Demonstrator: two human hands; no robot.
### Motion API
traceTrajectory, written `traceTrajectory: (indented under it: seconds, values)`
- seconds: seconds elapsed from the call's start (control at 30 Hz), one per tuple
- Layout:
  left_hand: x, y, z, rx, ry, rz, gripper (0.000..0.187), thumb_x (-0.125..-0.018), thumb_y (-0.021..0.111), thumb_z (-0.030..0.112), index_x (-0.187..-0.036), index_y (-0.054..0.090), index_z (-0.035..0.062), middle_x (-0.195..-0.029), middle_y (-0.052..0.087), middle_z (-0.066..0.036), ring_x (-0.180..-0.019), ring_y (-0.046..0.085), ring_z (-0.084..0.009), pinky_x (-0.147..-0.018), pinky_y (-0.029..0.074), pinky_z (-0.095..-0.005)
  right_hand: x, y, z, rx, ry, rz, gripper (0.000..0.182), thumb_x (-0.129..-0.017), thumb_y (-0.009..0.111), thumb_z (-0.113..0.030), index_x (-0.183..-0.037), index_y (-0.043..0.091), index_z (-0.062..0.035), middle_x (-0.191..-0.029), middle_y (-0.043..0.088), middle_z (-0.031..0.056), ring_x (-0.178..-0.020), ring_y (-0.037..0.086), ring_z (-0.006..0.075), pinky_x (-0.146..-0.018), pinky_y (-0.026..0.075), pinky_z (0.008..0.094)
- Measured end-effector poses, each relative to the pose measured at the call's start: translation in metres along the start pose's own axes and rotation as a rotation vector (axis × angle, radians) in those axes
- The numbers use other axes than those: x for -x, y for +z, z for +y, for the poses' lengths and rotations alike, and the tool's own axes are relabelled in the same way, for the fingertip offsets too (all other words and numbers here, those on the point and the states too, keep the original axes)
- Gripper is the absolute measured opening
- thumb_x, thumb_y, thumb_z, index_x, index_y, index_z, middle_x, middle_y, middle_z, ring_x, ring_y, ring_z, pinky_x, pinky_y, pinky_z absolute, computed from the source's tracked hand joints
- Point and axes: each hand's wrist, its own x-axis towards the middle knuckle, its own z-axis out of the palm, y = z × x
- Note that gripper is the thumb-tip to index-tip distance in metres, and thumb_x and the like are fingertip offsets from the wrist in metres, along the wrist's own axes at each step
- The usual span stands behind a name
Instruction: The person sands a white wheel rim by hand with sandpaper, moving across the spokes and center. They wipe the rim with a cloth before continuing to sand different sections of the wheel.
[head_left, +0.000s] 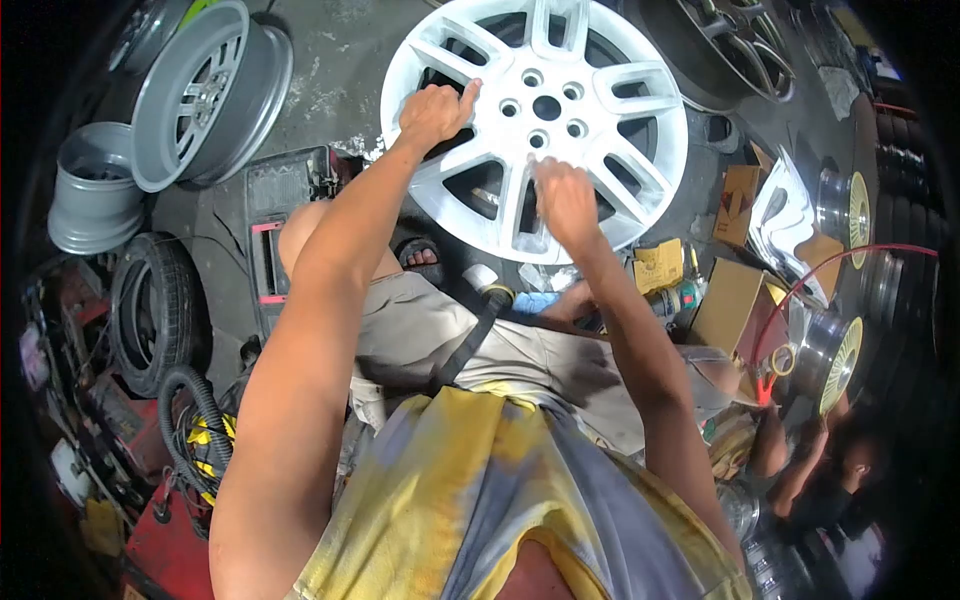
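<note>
A large white alloy wheel rim (500, 95) lies face up in front of me, its spokes spread around a dark centre hole and several bolt holes. My left hand (435, 115) is on the rim's left spoke, with its fingers curled down and the thumb sticking out. Below the centre hole, my right hand (567, 200) is over a lower spoke, slightly blurred, its fingers bent and pressed together. Whatever those fingers may hold is hidden. A hose-like dark tool with a yellowish end (497, 296) rests across my lap.
Grey rims (200, 110) stand at the upper left, above a black tyre (155, 315). A toolbox (265, 260) sits by my left knee. Cardboard boxes (730, 310), a red hose (850, 258) and yellow-spoked rims (845, 365) are at right. Another person (840, 480) is at lower right.
</note>
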Motion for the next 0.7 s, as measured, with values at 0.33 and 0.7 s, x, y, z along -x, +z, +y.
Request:
traceTrajectory:
  seconds: [0.33, 0.7]
  values:
    - [-0.004, 0.002, -0.004, -0.023, 0.001, 0.004, 0.088, -0.101, 0.024, 0.067, -0.091, 0.076, -0.0037, -0.093, 0.072, -0.028, -0.094, 0.069, -0.0442, -0.088, 0.052, -0.0517, 0.112, -0.026, -0.072, -0.193, 0.016, -0.16, 0.044, -0.086, 0.056, -0.007, -0.129, 0.06, 0.0011, -0.099, 0.06, 0.0093, -0.096, 0.059, 0.0244, -0.08, 0.044, 0.037]
    - [-0.005, 0.006, -0.004, -0.055, 0.024, 0.03, 0.085, -0.101, 0.026, 0.065, -0.091, 0.077, -0.002, -0.095, 0.073, -0.026, -0.095, 0.07, -0.0434, -0.087, 0.053, -0.0508, 0.102, -0.016, -0.087, -0.179, 0.075, -0.102, 0.053, -0.082, 0.061, -0.005, -0.134, 0.057, 0.0025, -0.093, 0.058, 0.0116, -0.087, 0.059, 0.028, -0.076, 0.044, 0.0411]
